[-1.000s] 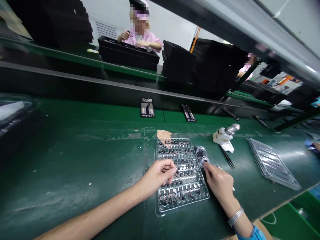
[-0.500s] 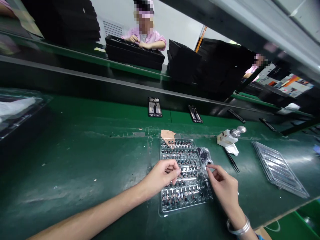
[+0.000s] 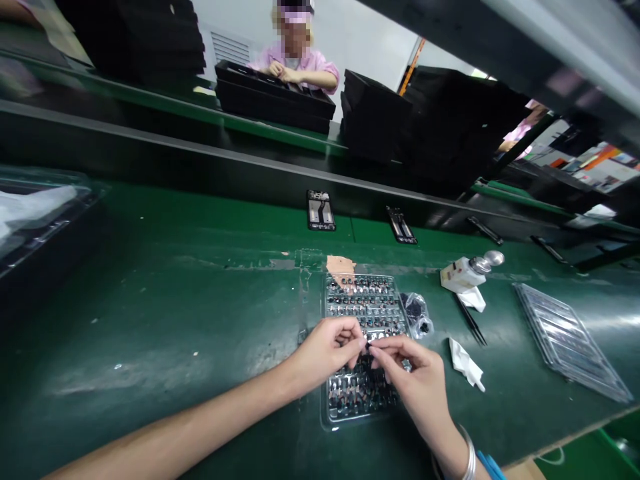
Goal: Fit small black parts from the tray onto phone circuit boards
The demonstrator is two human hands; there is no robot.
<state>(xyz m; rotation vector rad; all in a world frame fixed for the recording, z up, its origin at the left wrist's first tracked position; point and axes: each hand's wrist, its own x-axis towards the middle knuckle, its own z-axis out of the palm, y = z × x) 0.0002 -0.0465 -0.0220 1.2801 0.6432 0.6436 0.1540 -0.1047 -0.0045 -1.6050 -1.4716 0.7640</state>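
Both my hands are over a clear plastic tray (image 3: 350, 421) packed with rows of small dark metal-and-plastic parts. My left hand (image 3: 325, 352) and my right hand (image 3: 410, 373) meet above its middle, their fingertips pinching a tiny dark part (image 3: 369, 347). The hands hide the middle of the tray. A clear plastic bag (image 3: 415, 312) with dark parts inside lies against the tray's right side, close to my right hand. A crumpled white tissue (image 3: 465, 361) lies on the green mat to the right of that hand.
Black tweezers (image 3: 471, 320) and a white pump bottle (image 3: 470, 272) stand right of the tray, with a ribbed clear tray (image 3: 570, 343) beyond them. Black-and-silver phone frames (image 3: 321, 210) lie along the far belt. Across it, a person in pink (image 3: 295, 57) handles stacked black trays (image 3: 275, 97).
My right hand has moved left from the bag to over the tray, meeting my left hand's fingertips. A white tissue now shows on the mat. The view has drifted slightly.
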